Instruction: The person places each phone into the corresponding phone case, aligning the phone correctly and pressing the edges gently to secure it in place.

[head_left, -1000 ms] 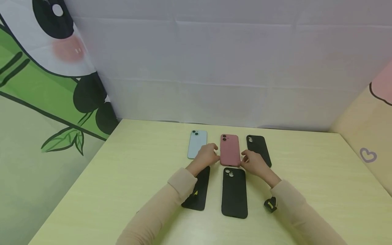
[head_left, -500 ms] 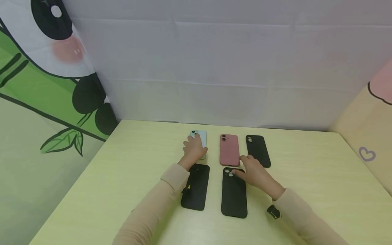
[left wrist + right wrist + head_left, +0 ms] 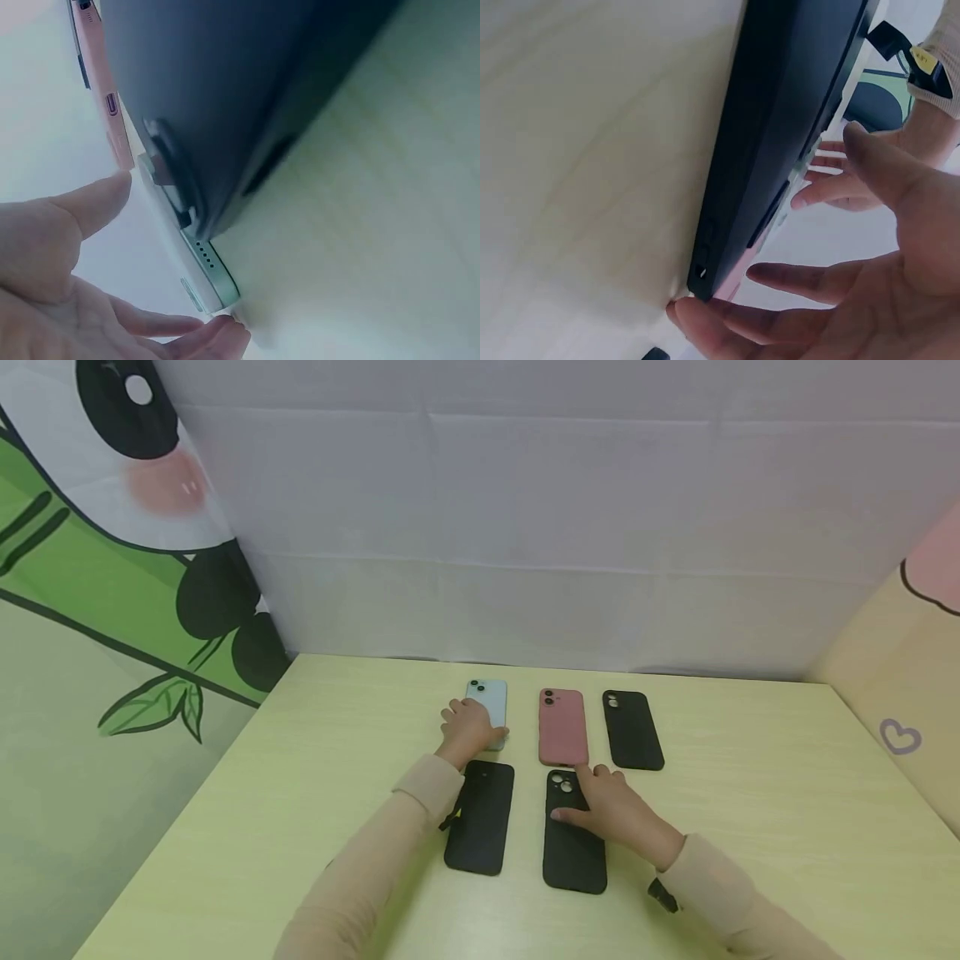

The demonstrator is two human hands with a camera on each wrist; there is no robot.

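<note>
In the head view my left hand lies over the lower part of a light blue phone, with its fingers on the left side and its thumb at the right edge. The left wrist view shows the fingertips at a corner of the pale phone, the thumb apart from it. My right hand is over the upper part of a black phone case with camera cutouts. Its thumb and fingers are spread; in the right wrist view fingertips sit at the corner of the black case.
A pink phone or case lies between the hands at the back. Right of it is another black phone case. A black phone-shaped slab lies below my left hand. All rest on a pale yellow table against a white backdrop.
My left hand has moved from beside the pink phone or case leftward onto the light blue one. My right hand has come down from the pink one's lower right corner over the front black case.
</note>
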